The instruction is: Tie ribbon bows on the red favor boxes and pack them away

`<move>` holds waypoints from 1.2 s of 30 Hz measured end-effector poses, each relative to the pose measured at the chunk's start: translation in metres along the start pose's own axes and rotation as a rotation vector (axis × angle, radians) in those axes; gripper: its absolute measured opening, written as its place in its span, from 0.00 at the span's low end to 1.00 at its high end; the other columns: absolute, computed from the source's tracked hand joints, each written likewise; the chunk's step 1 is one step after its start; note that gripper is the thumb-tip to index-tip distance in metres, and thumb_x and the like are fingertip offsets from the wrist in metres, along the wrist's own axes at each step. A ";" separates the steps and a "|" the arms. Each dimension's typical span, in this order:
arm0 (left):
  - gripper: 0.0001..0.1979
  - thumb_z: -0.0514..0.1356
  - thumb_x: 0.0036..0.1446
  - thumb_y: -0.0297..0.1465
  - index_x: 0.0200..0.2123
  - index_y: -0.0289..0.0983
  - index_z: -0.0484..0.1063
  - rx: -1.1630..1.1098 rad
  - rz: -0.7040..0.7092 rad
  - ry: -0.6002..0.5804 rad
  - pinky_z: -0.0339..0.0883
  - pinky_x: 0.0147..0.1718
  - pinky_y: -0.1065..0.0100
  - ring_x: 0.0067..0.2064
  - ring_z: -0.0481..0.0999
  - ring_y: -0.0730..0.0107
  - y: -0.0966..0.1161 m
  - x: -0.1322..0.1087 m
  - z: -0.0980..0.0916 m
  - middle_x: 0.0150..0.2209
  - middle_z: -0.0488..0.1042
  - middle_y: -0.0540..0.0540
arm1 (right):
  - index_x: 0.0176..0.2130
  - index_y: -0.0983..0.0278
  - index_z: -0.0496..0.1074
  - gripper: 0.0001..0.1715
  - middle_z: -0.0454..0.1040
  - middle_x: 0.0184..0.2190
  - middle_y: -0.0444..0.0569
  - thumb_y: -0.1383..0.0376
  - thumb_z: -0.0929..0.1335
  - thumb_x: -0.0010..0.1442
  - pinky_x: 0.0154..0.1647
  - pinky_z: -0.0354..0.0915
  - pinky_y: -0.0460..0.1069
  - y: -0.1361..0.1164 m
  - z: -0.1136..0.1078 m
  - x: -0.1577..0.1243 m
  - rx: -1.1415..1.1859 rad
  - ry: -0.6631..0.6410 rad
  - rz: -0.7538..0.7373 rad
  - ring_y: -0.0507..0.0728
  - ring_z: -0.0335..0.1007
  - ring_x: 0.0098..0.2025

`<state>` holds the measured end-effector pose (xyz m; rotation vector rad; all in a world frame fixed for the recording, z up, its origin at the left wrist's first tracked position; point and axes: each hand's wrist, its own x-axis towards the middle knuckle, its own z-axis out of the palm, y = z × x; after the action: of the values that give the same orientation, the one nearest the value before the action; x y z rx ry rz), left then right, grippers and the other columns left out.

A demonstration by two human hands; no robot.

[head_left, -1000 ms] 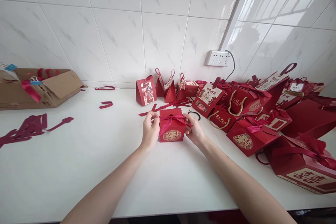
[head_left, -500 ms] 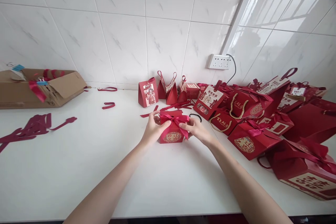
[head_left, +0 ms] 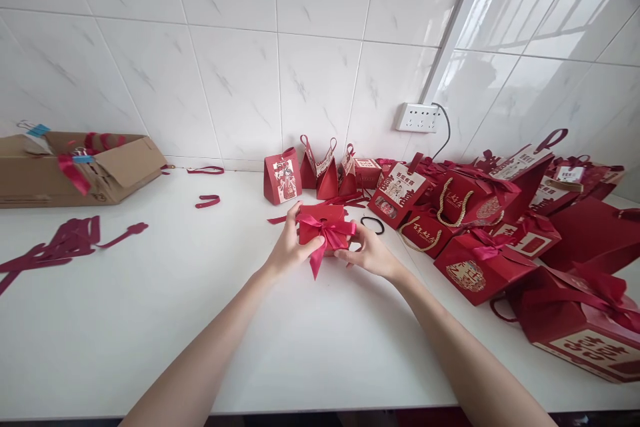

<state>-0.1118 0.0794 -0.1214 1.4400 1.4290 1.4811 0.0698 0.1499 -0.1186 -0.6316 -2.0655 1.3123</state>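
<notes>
Between my two hands is a small red gift box, tipped so that its top faces me. A shiny red ribbon bow is tied on it, with one tail hanging down at the front. My left hand grips the box's left side, its thumb beside the bow. On the right side, my right hand holds the box with the thumb at the lower front edge; its other fingers are partly hidden. Just behind the box lie loose red ribbon strips, and a black hair tie is beside my right hand.
Many red gift boxes crowd the right, including one with a bow and one with gold rope handles. Several small boxes stand by the wall. At left are a cardboard box and cut ribbons. A power strip is wall-mounted.
The gift box has been tilted, so its top now shows instead of its printed front. My left thumb has moved lower beside the bow, and the right thumb has shifted to the lower edge.
</notes>
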 end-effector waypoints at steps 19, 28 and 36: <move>0.45 0.60 0.52 0.38 0.64 0.37 0.35 0.130 0.258 -0.174 0.53 0.60 0.49 0.61 0.59 0.51 -0.019 0.004 -0.010 0.57 0.62 0.36 | 0.62 0.60 0.41 0.57 0.50 0.60 0.60 0.56 0.74 0.44 0.58 0.57 0.64 0.020 -0.006 0.003 -0.412 0.071 -0.293 0.67 0.50 0.62; 0.41 0.53 0.56 0.46 0.65 0.42 0.34 0.185 0.382 -0.146 0.55 0.58 0.47 0.66 0.47 0.48 -0.027 0.008 -0.018 0.67 0.41 0.38 | 0.60 0.62 0.46 0.52 0.58 0.55 0.60 0.57 0.73 0.45 0.54 0.64 0.60 -0.017 -0.023 -0.018 -0.558 0.339 -0.360 0.65 0.59 0.57; 0.24 0.53 0.57 0.40 0.56 0.40 0.58 0.499 0.506 -0.084 0.69 0.48 0.53 0.57 0.65 0.53 -0.027 0.008 -0.007 0.57 0.62 0.39 | 0.62 0.57 0.44 0.50 0.55 0.57 0.58 0.60 0.72 0.48 0.50 0.67 0.60 -0.060 -0.059 -0.142 -0.706 0.769 -0.146 0.65 0.59 0.57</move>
<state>-0.1263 0.0916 -0.1432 2.2765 1.5188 1.3704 0.2076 0.0678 -0.0776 -1.0514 -1.8020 0.1371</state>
